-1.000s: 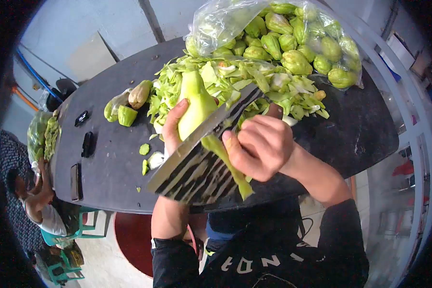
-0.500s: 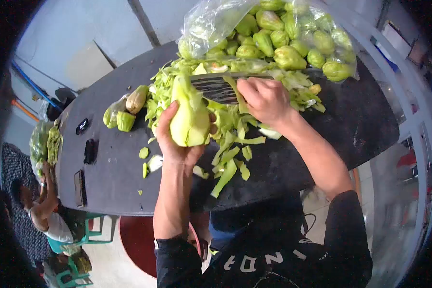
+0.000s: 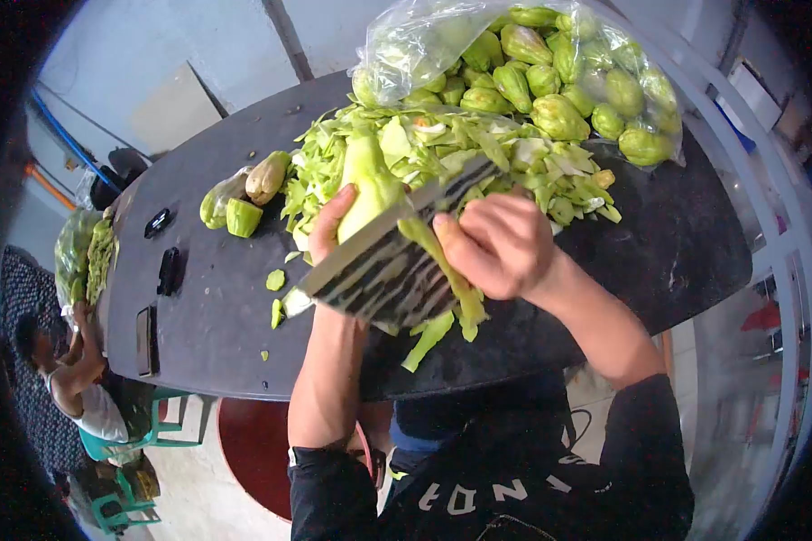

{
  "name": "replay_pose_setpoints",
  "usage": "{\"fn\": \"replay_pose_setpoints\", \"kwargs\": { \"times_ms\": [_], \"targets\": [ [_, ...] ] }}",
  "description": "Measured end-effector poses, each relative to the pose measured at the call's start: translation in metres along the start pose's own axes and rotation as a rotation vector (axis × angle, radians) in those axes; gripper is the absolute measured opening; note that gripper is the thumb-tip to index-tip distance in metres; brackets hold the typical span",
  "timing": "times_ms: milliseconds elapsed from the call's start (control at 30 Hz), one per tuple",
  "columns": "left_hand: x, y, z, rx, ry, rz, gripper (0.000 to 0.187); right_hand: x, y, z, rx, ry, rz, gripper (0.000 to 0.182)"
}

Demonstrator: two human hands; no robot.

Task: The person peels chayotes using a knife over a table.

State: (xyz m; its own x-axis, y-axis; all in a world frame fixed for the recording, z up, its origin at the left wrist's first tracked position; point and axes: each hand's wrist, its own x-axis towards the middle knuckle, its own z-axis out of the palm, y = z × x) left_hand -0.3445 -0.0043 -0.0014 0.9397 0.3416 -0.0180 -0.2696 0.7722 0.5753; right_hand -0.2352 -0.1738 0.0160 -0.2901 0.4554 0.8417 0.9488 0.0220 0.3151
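A pale green, mostly peeled chayote (image 3: 366, 185) is gripped in my left hand (image 3: 327, 227), whose thumb lies along its left side. My right hand (image 3: 505, 242) is closed round a wide knife (image 3: 383, 270) with dark and light stripes on its blade. The handle is hidden inside my fist. Slanting down to the left, the blade passes in front of the chayote's lower part and my left palm. A strip of peel (image 3: 456, 281) hangs over the blade beside my right thumb. Beyond both hands, a heap of green peelings (image 3: 505, 144) lies on the dark table (image 3: 235, 329).
Behind the heap, a clear plastic bag (image 3: 415, 68) holds many whole chayotes (image 3: 558, 117). A few pieces (image 3: 244, 217) lie left of the peelings, with dark small objects (image 3: 169, 270) and a phone-like slab (image 3: 147, 341) farther left. Another person (image 3: 86, 397) handles bagged greens at the far left.
The knife has swung from the chayote's upper end down towards me, across its lower part. My right hand has come lower and nearer; the chayote stays in my left hand.
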Motion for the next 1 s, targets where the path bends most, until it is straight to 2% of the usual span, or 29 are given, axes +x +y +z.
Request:
{"fn": "replay_pose_setpoints", "kwargs": {
  "times_ms": [67, 100, 133, 200, 233, 300, 333, 400, 433, 500, 533, 567, 600, 633, 733, 800, 867, 1000],
  "targets": [
    [-0.005, -0.01, 0.008, 0.004, -0.013, 0.066, 0.048, -0.01, 0.02, 0.015, -0.111, -0.09, 0.184, 0.01],
    [-0.005, -0.008, 0.01, 0.144, -0.105, 0.023, 0.049, -0.02, 0.035, 0.024, -0.126, -0.176, 0.394, 0.012],
    [-0.008, -0.01, 0.019, 0.17, -0.082, 0.02, 0.05, -0.028, 0.047, 0.027, -0.146, -0.21, 0.505, 0.013],
    [-0.008, -0.009, 0.019, 0.075, -0.146, -0.034, 0.047, -0.037, 0.056, 0.022, -0.143, -0.23, 0.548, 0.016],
    [-0.004, -0.01, 0.02, 0.067, -0.148, -0.027, 0.047, -0.037, 0.058, 0.021, -0.144, -0.234, 0.538, 0.016],
    [0.001, -0.011, 0.023, -0.128, 0.076, 0.05, 0.043, -0.038, 0.048, 0.019, -0.125, -0.209, 0.521, 0.018],
    [0.006, -0.009, 0.01, -0.262, 0.038, 0.056, 0.039, -0.036, 0.042, 0.02, -0.109, -0.211, 0.524, 0.018],
    [0.01, -0.005, -0.004, -0.253, -0.156, 0.075, 0.039, -0.027, 0.034, 0.019, -0.02, -0.107, 0.4, 0.019],
    [0.009, -0.004, 0.0, -0.246, -0.156, 0.078, 0.039, -0.023, 0.028, 0.02, 0.018, -0.08, 0.343, 0.017],
    [0.005, -0.005, 0.013, -0.234, 0.177, 0.135, 0.039, -0.015, 0.012, 0.015, -0.004, -0.064, 0.19, 0.013],
    [-0.001, -0.006, 0.013, -0.182, 0.161, 0.169, 0.044, -0.012, 0.005, 0.013, 0.013, -0.06, 0.123, 0.012],
    [0.004, -0.007, 0.004, -0.235, 0.026, 0.143, 0.046, -0.009, 0.001, 0.017, -0.045, -0.008, 0.026, 0.01],
    [0.008, -0.008, -0.003, -0.289, -0.106, 0.116, 0.048, -0.004, -0.007, 0.013, 0.053, -0.027, 0.022, 0.018],
    [0.011, -0.011, -0.009, -0.258, -0.147, 0.134, 0.052, -0.002, -0.011, 0.013, 0.033, -0.026, -0.009, 0.018],
    [0.008, -0.01, -0.008, -0.239, -0.141, 0.063, 0.054, 0.0, -0.023, 0.019, 0.011, -0.004, -0.053, 0.014],
    [0.013, -0.012, -0.022, -0.15, -0.182, 0.106, 0.054, -0.001, -0.026, 0.024, -0.076, 0.006, -0.071, 0.009],
    [0.014, -0.012, -0.03, -0.185, -0.324, 0.13, 0.051, 0.001, -0.026, 0.024, -0.081, 0.007, -0.076, 0.01],
    [0.006, -0.007, -0.012, -0.042, -0.246, 0.13, 0.047, -0.001, -0.022, 0.019, -0.059, -0.055, -0.053, 0.01]
  ]
}}
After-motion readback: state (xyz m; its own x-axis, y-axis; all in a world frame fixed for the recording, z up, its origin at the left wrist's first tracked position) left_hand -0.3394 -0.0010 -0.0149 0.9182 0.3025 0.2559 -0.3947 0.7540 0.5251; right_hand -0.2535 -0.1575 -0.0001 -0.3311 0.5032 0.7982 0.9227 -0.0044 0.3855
